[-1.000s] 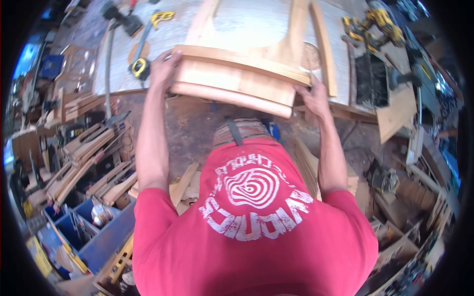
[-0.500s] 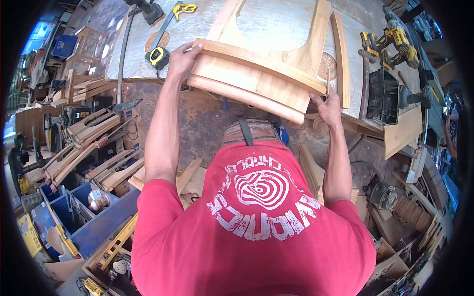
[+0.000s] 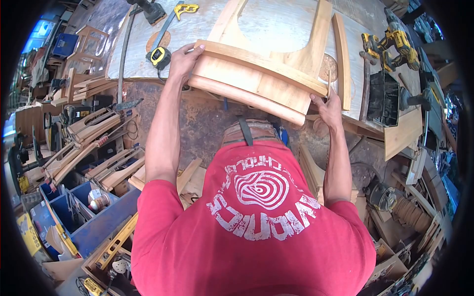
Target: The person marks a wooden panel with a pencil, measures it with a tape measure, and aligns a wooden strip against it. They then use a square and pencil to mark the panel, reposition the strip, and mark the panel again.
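Note:
A pale wooden furniture frame [image 3: 256, 81] with a curved rail and two legs lies tilted across the near edge of the workbench [image 3: 276, 29], its legs pointing away from me. My left hand [image 3: 184, 61] grips its left end, thumb on top of the rail. At the right end, my right hand [image 3: 329, 107] pinches the lower corner with thumb and fingers. A thin pencil-like stick [image 3: 329, 81] rises from between the right fingers. Just left of my left hand lies a yellow and black tape measure [image 3: 159, 57].
A yellow-handled square [image 3: 185, 9] and a long clamp bar [image 3: 125, 44] lie on the bench's left. Rightward are a loose wood strip [image 3: 341, 61], yellow cordless drills [image 3: 397, 47] and a black box [image 3: 383, 98]. A blue toolbox [image 3: 106, 222] and stacked wood parts [image 3: 94, 126] crowd the left floor.

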A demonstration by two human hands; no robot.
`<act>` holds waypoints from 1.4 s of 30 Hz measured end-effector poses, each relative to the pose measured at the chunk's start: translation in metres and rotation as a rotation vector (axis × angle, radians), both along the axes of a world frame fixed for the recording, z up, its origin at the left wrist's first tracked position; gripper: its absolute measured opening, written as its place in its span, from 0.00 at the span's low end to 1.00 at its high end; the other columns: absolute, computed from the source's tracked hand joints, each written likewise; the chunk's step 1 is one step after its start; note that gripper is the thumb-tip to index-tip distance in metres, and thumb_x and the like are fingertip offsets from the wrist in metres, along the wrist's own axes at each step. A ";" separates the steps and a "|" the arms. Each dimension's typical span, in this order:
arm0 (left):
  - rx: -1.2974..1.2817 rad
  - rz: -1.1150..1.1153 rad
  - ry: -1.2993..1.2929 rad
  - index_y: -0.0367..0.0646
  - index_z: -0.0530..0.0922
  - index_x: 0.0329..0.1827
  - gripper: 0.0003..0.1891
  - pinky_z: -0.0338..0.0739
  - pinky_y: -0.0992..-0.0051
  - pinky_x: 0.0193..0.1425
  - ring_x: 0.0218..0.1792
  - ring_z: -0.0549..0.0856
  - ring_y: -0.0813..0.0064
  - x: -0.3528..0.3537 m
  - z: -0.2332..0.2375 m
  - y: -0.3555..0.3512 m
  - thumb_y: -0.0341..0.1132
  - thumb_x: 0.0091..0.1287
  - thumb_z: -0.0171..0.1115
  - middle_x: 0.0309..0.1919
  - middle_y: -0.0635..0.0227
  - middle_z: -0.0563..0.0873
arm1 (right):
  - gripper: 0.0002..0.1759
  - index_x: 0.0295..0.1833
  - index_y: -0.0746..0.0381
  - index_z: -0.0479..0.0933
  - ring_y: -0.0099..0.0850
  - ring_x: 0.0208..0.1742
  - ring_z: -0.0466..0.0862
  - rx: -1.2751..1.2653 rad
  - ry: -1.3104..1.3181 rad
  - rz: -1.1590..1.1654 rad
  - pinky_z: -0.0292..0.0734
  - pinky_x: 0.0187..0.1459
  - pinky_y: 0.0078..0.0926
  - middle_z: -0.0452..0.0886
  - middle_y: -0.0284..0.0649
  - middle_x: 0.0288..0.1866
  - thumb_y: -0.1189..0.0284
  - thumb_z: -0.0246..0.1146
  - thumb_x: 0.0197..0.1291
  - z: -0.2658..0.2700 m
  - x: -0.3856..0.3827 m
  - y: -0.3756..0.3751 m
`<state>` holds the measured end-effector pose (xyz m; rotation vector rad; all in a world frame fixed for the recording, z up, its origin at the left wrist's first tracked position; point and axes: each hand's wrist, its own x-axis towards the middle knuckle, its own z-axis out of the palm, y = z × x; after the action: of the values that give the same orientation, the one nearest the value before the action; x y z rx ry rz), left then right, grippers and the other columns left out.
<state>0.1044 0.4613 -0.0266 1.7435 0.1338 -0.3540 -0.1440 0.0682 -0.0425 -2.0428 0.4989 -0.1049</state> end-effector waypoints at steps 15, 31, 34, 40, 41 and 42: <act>0.037 0.038 -0.041 0.25 0.79 0.66 0.30 0.86 0.74 0.51 0.47 0.91 0.69 -0.007 0.006 -0.006 0.39 0.69 0.76 0.50 0.48 0.90 | 0.28 0.67 0.66 0.78 0.36 0.60 0.87 0.001 0.027 -0.005 0.78 0.63 0.36 0.89 0.49 0.58 0.74 0.75 0.62 0.003 0.000 -0.001; 0.102 0.031 -0.049 0.26 0.80 0.65 0.31 0.85 0.72 0.54 0.49 0.90 0.69 -0.009 0.013 -0.007 0.42 0.67 0.78 0.50 0.48 0.91 | 0.28 0.67 0.67 0.78 0.37 0.60 0.87 0.000 -0.022 -0.008 0.78 0.63 0.36 0.89 0.50 0.57 0.74 0.74 0.62 0.000 -0.001 -0.001; 0.180 0.031 -0.091 0.25 0.80 0.64 0.33 0.83 0.72 0.55 0.48 0.89 0.69 -0.008 0.009 -0.004 0.46 0.66 0.78 0.49 0.50 0.91 | 0.29 0.68 0.67 0.77 0.37 0.60 0.87 -0.052 -0.053 0.012 0.78 0.62 0.35 0.89 0.52 0.56 0.73 0.74 0.61 -0.007 0.001 -0.004; 0.171 0.013 -0.086 0.25 0.80 0.64 0.35 0.82 0.74 0.52 0.47 0.88 0.72 -0.003 -0.005 0.001 0.50 0.67 0.76 0.47 0.54 0.90 | 0.35 0.71 0.68 0.75 0.35 0.37 0.82 -0.148 -0.038 0.016 0.79 0.45 0.36 0.89 0.50 0.43 0.69 0.76 0.59 -0.017 -0.003 -0.011; 0.162 0.021 -0.078 0.25 0.80 0.65 0.35 0.82 0.75 0.50 0.46 0.88 0.72 -0.003 -0.005 0.001 0.50 0.68 0.76 0.47 0.55 0.90 | 0.35 0.70 0.69 0.75 0.34 0.36 0.81 -0.121 -0.081 0.021 0.79 0.45 0.36 0.88 0.50 0.41 0.69 0.76 0.59 -0.012 -0.002 -0.007; 0.183 0.018 -0.061 0.26 0.80 0.65 0.36 0.81 0.76 0.48 0.45 0.87 0.74 -0.001 -0.007 0.003 0.51 0.68 0.76 0.47 0.56 0.90 | 0.35 0.70 0.68 0.76 0.35 0.38 0.82 -0.105 -0.026 0.020 0.79 0.47 0.36 0.88 0.50 0.41 0.68 0.76 0.59 -0.007 -0.002 -0.006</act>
<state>0.1034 0.4641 -0.0332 1.9303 0.1413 -0.2814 -0.1456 0.0626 -0.0490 -2.1457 0.4653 -0.1483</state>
